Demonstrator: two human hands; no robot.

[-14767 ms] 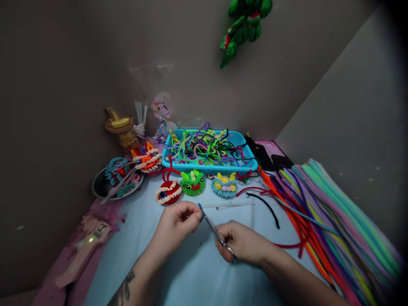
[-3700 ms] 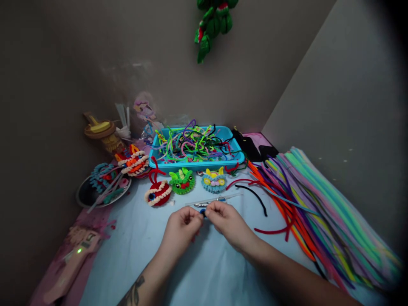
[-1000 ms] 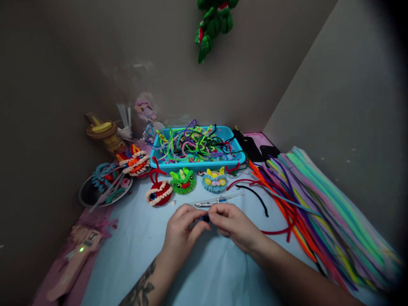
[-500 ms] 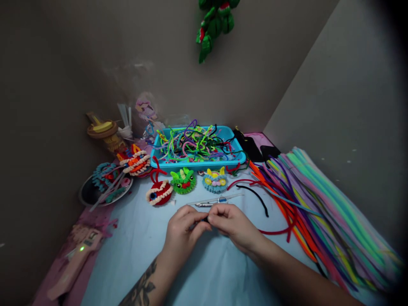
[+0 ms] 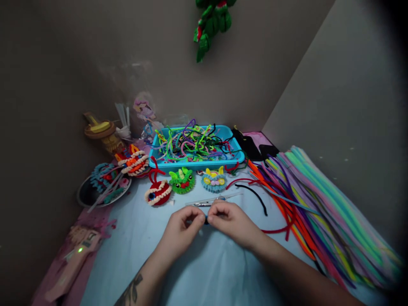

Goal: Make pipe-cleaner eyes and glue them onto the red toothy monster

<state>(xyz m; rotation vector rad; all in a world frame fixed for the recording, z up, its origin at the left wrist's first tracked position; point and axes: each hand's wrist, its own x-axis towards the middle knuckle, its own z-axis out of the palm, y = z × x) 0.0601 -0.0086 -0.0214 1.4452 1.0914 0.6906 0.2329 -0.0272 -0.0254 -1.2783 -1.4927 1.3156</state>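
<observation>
My left hand [image 5: 182, 229] and my right hand [image 5: 232, 222] meet low over the blue cloth, fingertips almost touching. Between them is a small dark piece [image 5: 206, 220] with a bit of blue, mostly covered by the fingers; its kind is too small to make out. Both hands are closed in a pinch on it. Just beyond the fingers lie scissors [image 5: 204, 204]. Behind these sit a red and cream pipe-cleaner ornament [image 5: 158, 193] with a blue eye, a green dragon-like head [image 5: 182, 180] and a blue and yellow head [image 5: 213, 180].
A blue tray [image 5: 197, 164] full of pipe-cleaner scraps stands at the back. Bundled pipe cleaners [image 5: 325, 204] spread along the right, with a loose black one [image 5: 255, 196] nearer. On the left are a metal bowl [image 5: 83, 195] and a pink device [image 5: 75, 265] with a green light.
My left fingers have shifted from a flatter grip to a rounded fingertip pinch. The dark piece stays between the hands. The whole view has moved slightly.
</observation>
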